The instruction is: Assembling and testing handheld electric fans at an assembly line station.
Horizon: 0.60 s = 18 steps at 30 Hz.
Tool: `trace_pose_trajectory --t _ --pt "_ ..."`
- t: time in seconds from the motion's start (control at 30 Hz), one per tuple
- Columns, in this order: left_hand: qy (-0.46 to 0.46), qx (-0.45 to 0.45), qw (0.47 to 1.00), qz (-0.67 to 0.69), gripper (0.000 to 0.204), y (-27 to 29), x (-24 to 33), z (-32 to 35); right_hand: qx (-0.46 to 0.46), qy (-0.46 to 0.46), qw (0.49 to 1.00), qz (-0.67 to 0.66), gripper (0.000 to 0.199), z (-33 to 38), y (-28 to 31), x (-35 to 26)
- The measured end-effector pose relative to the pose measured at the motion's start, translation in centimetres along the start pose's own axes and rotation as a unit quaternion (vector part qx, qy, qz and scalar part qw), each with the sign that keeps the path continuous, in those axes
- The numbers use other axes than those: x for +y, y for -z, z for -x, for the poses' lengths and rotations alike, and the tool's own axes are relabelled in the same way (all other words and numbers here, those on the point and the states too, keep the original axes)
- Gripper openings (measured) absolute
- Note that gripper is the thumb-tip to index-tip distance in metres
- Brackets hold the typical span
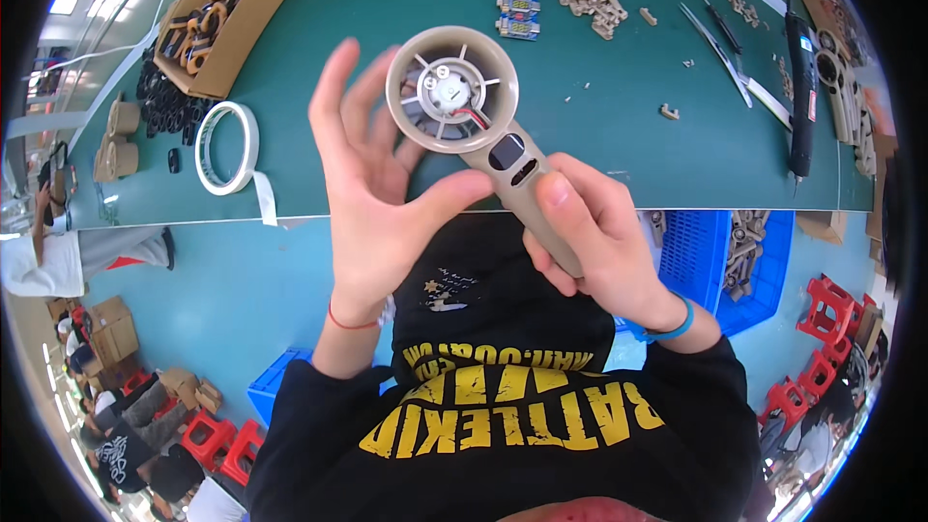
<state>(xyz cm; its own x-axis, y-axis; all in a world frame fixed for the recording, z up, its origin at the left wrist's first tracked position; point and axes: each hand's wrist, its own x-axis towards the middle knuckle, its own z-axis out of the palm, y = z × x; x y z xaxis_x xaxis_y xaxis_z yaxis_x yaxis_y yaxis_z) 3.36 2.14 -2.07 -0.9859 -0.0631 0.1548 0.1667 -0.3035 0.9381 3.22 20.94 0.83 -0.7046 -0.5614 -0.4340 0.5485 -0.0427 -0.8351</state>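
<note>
A beige handheld fan (530, 201) is raised over the table's near edge, its round head tilted up and to the left. Inside the open ring show a white motor, radial spokes and red and black wires; a small dark display and a button sit on the neck. My right hand (604, 232) wraps round the handle, thumb on its front. Around the left side of the head, my left hand (372, 184) spreads its fingers, some partly behind the ring. Its thumb tip is at the neck, and whether it presses there I cannot tell.
On the green table (319, 116) are a tape roll (201, 150), a carton of orange-black parts (253, 39), small beige pieces (594, 0), circuit boards (519, 5), tweezers (710, 48) and an electric screwdriver (800, 87). Blue crates (691, 256) stand below the right edge.
</note>
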Motion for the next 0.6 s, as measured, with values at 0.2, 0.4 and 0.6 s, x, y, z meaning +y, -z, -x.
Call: trace_pose_trajectory --t 0.2,0.4,0.6 --pt "0.193 -0.064 0.966 0.161 0.048 -1.9 -0.7 4.2 -0.002 0.136 0.980 0.146 0.039 -0.4 -1.0 1.7" --pt "0.195 0.037 0.971 0.137 0.040 -0.3 -0.3 3.9 0.367 0.256 0.765 0.464 0.013 0.4 5.0 -0.6" --pt "0.212 -0.007 0.960 0.181 0.035 -0.5 -0.5 3.7 0.386 0.239 0.713 0.534 0.012 0.5 9.1 -0.9"
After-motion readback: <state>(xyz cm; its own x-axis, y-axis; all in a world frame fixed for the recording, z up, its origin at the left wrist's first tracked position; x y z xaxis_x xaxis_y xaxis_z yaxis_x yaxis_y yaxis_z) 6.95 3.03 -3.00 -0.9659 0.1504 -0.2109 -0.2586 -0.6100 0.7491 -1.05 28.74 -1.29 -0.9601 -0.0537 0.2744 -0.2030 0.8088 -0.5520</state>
